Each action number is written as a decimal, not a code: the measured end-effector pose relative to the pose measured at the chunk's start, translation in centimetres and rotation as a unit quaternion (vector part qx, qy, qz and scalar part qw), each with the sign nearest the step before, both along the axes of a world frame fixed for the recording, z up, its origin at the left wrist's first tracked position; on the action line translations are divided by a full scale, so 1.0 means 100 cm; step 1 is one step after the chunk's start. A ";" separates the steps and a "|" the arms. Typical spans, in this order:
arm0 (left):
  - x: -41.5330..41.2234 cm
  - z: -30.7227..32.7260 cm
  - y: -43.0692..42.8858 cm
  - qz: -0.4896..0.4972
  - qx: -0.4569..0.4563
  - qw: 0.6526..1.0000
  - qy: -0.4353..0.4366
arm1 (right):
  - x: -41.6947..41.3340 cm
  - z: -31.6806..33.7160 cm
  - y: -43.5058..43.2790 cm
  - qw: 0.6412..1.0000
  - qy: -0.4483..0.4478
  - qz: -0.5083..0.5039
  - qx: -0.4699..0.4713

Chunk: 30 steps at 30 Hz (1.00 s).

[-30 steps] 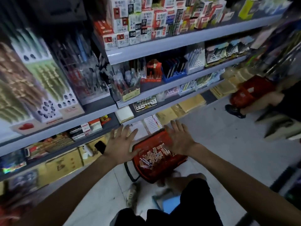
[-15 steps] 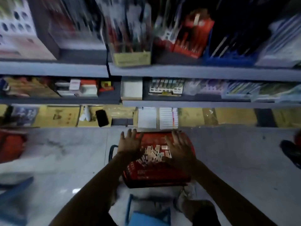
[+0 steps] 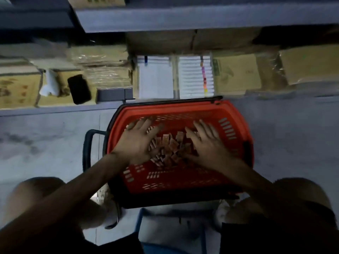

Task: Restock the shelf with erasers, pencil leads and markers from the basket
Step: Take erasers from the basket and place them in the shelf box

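A red plastic basket [image 3: 233,125] with black handles stands on the grey floor in front of the bottom shelf. A heap of small red-and-white packets [image 3: 169,145] lies in its middle. My left hand [image 3: 139,142] rests palm down on the left side of the heap, fingers spread. On the right side of the heap my right hand [image 3: 205,143] also lies flat with fingers apart. Neither hand holds a packet that I can see; packets under the palms are hidden.
The bottom shelf [image 3: 55,110] carries brown cardboard boxes, a black phone [image 3: 79,88], a white wad, and two white packs [image 3: 156,77] of markers just behind the basket. A grey shelf edge [image 3: 201,17] overhangs above. My knees flank the basket; a blue stool is below.
The view has swung down from the upper shelves to the basket. Both hands have dropped from above the basket onto the heap of packets inside it.
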<state>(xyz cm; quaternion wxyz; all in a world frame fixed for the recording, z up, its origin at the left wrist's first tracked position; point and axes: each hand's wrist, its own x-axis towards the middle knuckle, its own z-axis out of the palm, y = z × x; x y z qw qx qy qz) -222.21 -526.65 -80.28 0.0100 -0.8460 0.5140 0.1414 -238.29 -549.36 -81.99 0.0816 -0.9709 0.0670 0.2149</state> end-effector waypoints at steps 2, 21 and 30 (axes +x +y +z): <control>0.007 -0.018 -0.004 -0.015 0.002 1.000 -0.026 | -0.001 -0.023 -0.007 1.000 0.002 0.020 -0.002; -0.021 -0.014 0.034 0.013 -0.012 0.995 -0.098 | -0.035 0.032 0.036 0.997 -0.012 -0.050 -0.051; -0.018 -0.023 0.045 0.050 0.023 0.997 -0.061 | -0.043 -0.029 -0.003 0.990 -0.005 -0.085 -0.116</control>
